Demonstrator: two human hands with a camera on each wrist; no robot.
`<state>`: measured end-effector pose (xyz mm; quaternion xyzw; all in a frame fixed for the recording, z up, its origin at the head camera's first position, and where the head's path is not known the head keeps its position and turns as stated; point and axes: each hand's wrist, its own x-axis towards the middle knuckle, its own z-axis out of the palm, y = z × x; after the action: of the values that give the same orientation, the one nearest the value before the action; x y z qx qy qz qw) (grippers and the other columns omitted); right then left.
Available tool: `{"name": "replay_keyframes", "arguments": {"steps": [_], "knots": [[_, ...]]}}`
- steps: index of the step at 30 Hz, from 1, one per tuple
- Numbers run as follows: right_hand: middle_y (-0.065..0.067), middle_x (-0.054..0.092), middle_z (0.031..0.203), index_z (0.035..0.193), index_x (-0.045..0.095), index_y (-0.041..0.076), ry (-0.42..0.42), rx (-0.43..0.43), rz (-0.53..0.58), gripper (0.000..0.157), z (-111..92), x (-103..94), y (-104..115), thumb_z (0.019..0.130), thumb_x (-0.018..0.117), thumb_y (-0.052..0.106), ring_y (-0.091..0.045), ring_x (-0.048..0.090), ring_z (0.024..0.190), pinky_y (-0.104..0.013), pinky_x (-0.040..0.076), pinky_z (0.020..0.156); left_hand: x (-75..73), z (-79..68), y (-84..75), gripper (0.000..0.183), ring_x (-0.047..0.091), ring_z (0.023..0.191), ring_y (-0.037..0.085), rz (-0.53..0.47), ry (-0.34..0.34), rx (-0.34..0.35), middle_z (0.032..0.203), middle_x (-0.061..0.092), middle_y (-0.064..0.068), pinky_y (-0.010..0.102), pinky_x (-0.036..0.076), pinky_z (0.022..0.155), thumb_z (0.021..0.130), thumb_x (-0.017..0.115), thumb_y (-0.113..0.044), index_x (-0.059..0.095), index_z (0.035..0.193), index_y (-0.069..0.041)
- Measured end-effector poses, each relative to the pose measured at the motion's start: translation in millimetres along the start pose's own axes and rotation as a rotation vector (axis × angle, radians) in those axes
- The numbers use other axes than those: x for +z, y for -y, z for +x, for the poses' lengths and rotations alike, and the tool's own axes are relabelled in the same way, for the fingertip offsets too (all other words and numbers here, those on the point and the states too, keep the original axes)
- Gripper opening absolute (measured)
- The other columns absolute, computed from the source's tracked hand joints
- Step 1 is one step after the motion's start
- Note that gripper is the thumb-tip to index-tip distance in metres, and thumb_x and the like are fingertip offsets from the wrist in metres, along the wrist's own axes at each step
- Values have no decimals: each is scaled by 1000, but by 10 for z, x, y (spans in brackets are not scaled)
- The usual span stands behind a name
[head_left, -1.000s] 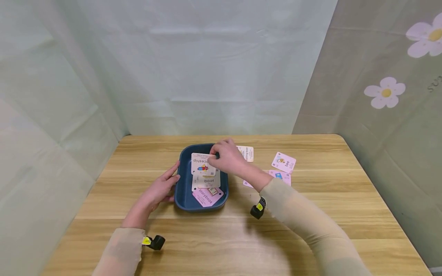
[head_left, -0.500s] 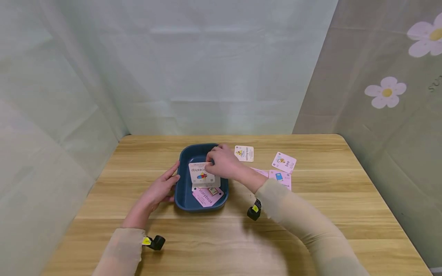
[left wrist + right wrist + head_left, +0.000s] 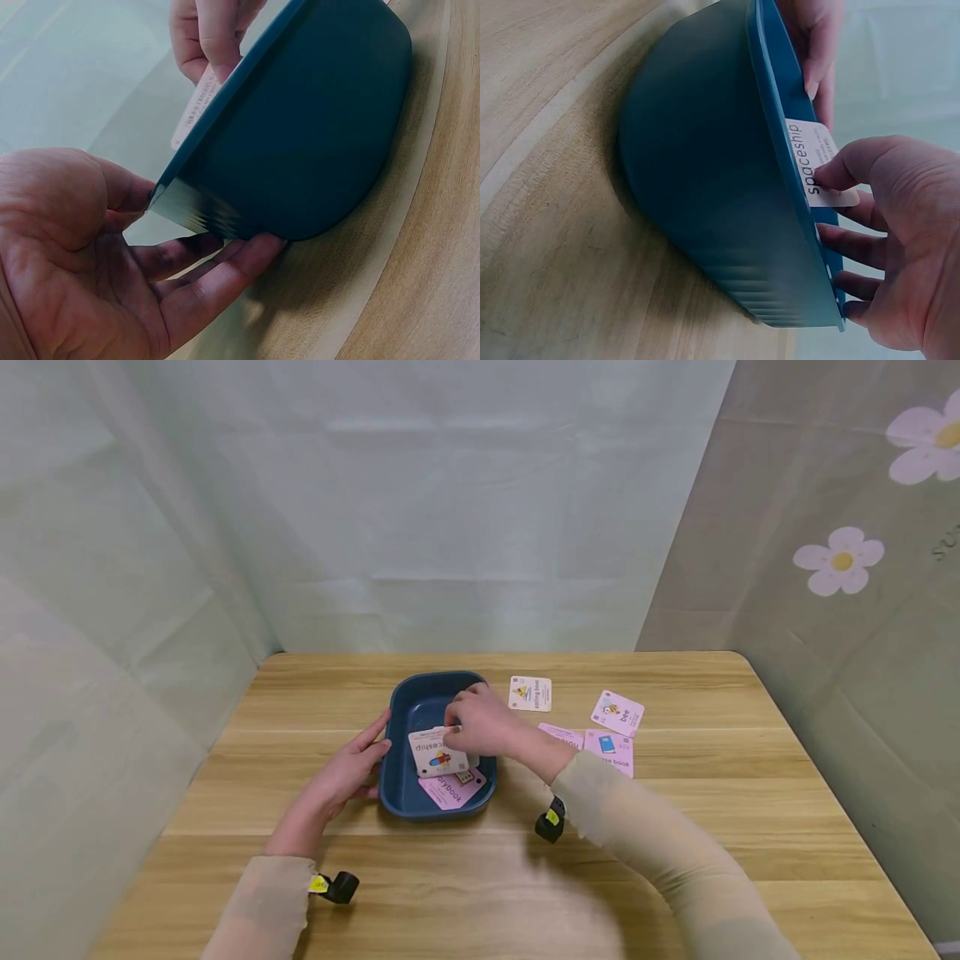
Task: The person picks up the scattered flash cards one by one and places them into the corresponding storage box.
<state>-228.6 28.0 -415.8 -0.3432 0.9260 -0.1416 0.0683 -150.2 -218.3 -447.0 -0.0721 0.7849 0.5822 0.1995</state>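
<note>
A deep blue plastic bin (image 3: pixel 397 806) stands on the wooden table. My left hand (image 3: pixel 341 777) holds its left side, the thumb at the rim and the fingers against the lower outer wall, as the left wrist view shows. Inside the bin, my right hand (image 3: pixel 483 722) pinches a white spaceship word card (image 3: pixel 437 758) by its edge, between thumb and fingers. That card is tilted in the right wrist view. Beneath it lies a pink storybook card (image 3: pixel 453 791), partly covered. A white boat card there is nearly all hidden.
To the bin's right, a sailing boat card (image 3: pixel 530 693), a bee card (image 3: pixel 618 713), a pink card with a blue book (image 3: pixel 609 748) and another pink card (image 3: pixel 561 737) lie on the table (image 3: pixel 480 885). The right forearm partly covers some. Curtains surround the table.
My right hand has moved the spaceship card down and nearer within the bin, so it covers the boat card and part of the storybook card. My left hand stays put.
</note>
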Motion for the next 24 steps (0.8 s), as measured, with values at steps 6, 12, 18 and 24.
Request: {"name": "replay_keyframes", "arguments": {"steps": [6,12,18,24], "knots": [[1,66,118,97,74,21,14,-12,-28,15,6,25,-16,92,68,33,-33,42,135,-42,35,113,4,12,8,60,53,130,41,-1,-2,-4,167,20,22,39,59,74,112,41,-33,12,163,-44],[-1,65,128,102,75,20,-68,-19,-13,16,-4,-21,-17,92,67,31,-31,39,137,-41,31,116,3,21,19,61,54,129,40,-18,-2,1,165,23,23,40,60,74,111,41,-31,13,164,-42],[0,63,131,104,74,22,-87,-6,24,15,-16,-62,-35,93,67,30,-30,37,140,-43,29,117,-3,25,22,61,51,132,41,-12,1,5,165,23,23,40,60,75,111,41,-31,13,164,-41],[-1,60,136,112,75,22,-93,9,65,22,-19,-105,-71,93,69,32,-29,33,143,-44,30,117,0,33,26,61,47,136,44,-6,3,0,167,19,23,41,60,77,111,41,-31,12,164,-42]]}}
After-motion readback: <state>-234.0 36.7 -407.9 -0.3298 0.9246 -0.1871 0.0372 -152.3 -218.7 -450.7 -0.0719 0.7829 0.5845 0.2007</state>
